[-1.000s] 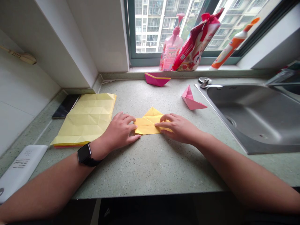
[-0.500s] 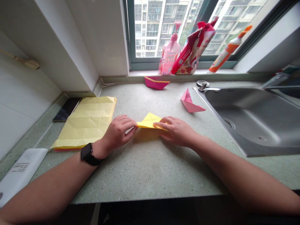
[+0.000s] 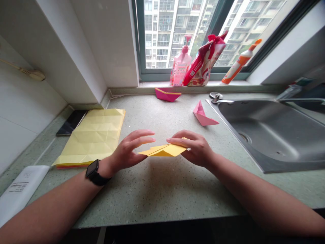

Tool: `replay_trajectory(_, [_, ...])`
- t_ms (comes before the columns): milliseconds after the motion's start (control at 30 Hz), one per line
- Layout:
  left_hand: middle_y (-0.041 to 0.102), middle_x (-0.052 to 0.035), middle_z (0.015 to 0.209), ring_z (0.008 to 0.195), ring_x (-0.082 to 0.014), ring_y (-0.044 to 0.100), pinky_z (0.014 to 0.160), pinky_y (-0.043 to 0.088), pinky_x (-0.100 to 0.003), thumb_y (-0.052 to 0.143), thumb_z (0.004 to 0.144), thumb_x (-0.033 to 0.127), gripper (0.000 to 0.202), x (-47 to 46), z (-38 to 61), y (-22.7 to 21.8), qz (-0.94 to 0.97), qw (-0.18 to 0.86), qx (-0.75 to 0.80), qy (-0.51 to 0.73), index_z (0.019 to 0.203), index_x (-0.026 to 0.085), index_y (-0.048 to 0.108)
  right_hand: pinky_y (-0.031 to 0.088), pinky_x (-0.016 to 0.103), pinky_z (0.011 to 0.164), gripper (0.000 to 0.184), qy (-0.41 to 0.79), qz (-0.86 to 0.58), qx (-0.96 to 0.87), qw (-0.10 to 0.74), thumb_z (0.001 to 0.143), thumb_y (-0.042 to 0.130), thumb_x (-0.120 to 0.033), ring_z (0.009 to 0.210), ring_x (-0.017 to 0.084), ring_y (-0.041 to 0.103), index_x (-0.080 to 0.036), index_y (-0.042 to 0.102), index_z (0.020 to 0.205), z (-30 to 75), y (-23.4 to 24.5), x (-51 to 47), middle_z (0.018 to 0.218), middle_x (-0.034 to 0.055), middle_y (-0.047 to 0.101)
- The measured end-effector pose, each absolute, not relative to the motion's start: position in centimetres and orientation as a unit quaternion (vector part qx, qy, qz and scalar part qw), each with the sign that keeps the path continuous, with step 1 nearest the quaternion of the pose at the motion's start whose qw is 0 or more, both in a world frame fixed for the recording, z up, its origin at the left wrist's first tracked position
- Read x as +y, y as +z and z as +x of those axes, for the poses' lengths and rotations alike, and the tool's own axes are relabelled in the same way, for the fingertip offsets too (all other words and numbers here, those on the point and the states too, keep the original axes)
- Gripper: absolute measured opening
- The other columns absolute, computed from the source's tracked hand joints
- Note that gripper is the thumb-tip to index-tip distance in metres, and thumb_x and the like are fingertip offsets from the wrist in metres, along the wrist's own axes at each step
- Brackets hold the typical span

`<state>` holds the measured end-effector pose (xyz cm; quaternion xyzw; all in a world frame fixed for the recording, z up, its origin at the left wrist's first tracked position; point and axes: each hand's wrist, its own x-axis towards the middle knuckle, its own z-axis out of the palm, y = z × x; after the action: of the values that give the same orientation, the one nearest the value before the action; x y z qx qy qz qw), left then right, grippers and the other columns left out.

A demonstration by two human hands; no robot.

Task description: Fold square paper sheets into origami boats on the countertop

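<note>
A folded piece of yellow paper (image 3: 166,150) is held up a little above the counter in front of me. My right hand (image 3: 194,145) grips its right end, fingers on top and thumb below. My left hand (image 3: 132,149) is at the paper's left tip with its fingers spread apart; the thumb is at or just under the tip, and whether it touches I cannot tell. Farther back a pink folded paper boat (image 3: 204,117) lies beside the sink, and a magenta paper boat (image 3: 167,95) stands near the window ledge.
Creased yellow paper sheets (image 3: 92,135) are stacked on the left, partly over a dark phone (image 3: 71,122). A white power bank (image 3: 22,189) lies nearer. A steel sink (image 3: 259,135) is on the right. A pink pump bottle (image 3: 180,69), a red bag (image 3: 203,64) and an orange-white bottle (image 3: 238,66) line the sill.
The yellow paper has been lifted and tilted, showing a different side. My left fingers have opened away from its left end, while my right hand keeps hold. The view has shifted slightly.
</note>
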<state>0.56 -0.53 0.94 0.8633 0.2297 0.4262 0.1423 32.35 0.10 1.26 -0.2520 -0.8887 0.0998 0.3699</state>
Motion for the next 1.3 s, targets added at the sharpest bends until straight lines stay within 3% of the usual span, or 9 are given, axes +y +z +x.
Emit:
replay_trajectory(133, [0.085,-0.007,0.119,0.109,-0.022,0.082,0.099,0.069,-0.038,0.068,0.111,0.022,0.013,-1.2,1.1,1.2,0.807,0.261,0.268,0.457,0.12,0.024,0.076,0.066,0.039,0.092,0.04,0.281,-0.243,-0.863,0.342,0.112,0.065,-0.038,0.106,0.024,0.079,-0.027,0.071,0.15,32.2,1.6,-0.2,0.125,0.0113,0.081])
replay_trajectory(267, [0.085,-0.0086,0.112,0.097,-0.023,0.083,0.082,0.07,-0.035,0.06,0.114,0.036,0.027,-0.2,0.7,0.4,0.735,0.326,0.389,0.45,0.133,0.02,0.07,0.067,0.042,0.095,0.056,0.383,-0.262,-0.823,0.327,0.115,0.054,-0.061,0.112,0.026,0.08,-0.025,0.062,0.158,32.5,1.1,0.3,0.128,0.0122,0.082])
replay_trajectory(400, [0.085,-0.0104,0.119,0.104,-0.0283,0.081,0.092,0.069,-0.045,0.058,0.111,0.032,0.03,1.0,0.0,-0.8,0.811,0.189,0.462,0.304,0.133,0.02,0.074,0.066,0.046,0.095,0.039,0.246,-0.397,-0.807,0.362,0.117,0.054,-0.047,0.11,0.027,0.079,-0.025,0.066,0.147,32.4,0.1,1.1,0.12,0.0112,0.081])
replay_trajectory(533, [0.081,-0.0137,0.128,0.115,-0.0309,0.077,0.103,0.064,-0.051,0.053,0.113,0.027,0.034,1.2,-0.2,-1.6,0.854,0.069,0.46,0.232,0.139,0.016,0.071,0.064,0.054,0.106,0.033,0.112,-0.39,-0.846,0.347,0.112,0.062,-0.032,0.122,0.031,0.075,-0.026,0.068,0.143,32.1,-0.4,1.4,0.13,0.0135,0.078])
replay_trajectory(733, [0.076,-0.0136,0.123,0.114,-0.0307,0.07,0.104,0.058,-0.051,0.049,0.117,0.034,0.031,0.6,0.2,-0.6,0.87,0.037,0.421,0.254,0.13,0.017,0.072,0.05,0.062,0.127,0.061,0.058,-0.268,-0.937,0.216,0.104,0.055,-0.007,0.155,0.03,0.056,-0.03,0.06,0.16,32.0,-1.8,1.3,0.16,0.0098,0.068])
replay_trajectory(867, [0.078,-0.0114,0.119,0.11,-0.0291,0.071,0.103,0.057,-0.047,0.055,0.116,0.042,0.029,-0.6,1.2,-0.2,0.927,0.102,0.286,0.221,0.12,0.019,0.073,0.039,0.06,0.136,0.063,0.042,-0.269,-0.948,0.162,0.103,0.063,-0.01,0.164,0.028,0.048,-0.034,0.061,0.161,31.3,-3.2,1.5,0.168,0.0044,0.063])
replay_trajectory(1067, [0.075,-0.0155,0.138,0.131,-0.0344,0.068,0.127,0.045,-0.059,0.067,0.11,0.055,0.042,-1.1,1.7,-0.6,0.941,0.153,0.249,0.173,0.132,0.019,0.069,0.041,0.06,0.132,0.036,0.009,-0.308,-0.934,0.182,0.107,0.068,-0.02,0.14,0.027,0.068,-0.034,0.078,0.139,30.2,-3.2,2.1,0.142,0.0049,0.08])
replay_trajectory(1167, [0.069,-0.0175,0.151,0.145,-0.0379,0.062,0.138,0.026,-0.069,0.081,0.098,0.066,0.067,-0.7,1.2,-0.6,0.936,0.161,0.257,0.177,0.144,0.021,0.063,0.045,0.058,0.125,0.025,-0.008,-0.336,-0.919,0.209,0.108,0.068,-0.023,0.12,0.026,0.075,-0.033,0.082,0.126,30.8,-2.6,2.4,0.125,0.0041,0.084])
replay_trajectory(1300, [0.064,-0.0204,0.159,0.152,-0.0415,0.057,0.139,0.026,-0.071,0.089,0.086,0.076,0.092,-0.6,0.8,-0.7,0.936,0.142,0.251,0.203,0.153,0.022,0.057,0.05,0.051,0.113,0.019,-0.031,-0.369,-0.895,0.25,0.11,0.064,-0.026,0.098,0.024,0.073,-0.028,0.083,0.11,31.5,-2.1,2.6,0.108,0.0054,0.083])
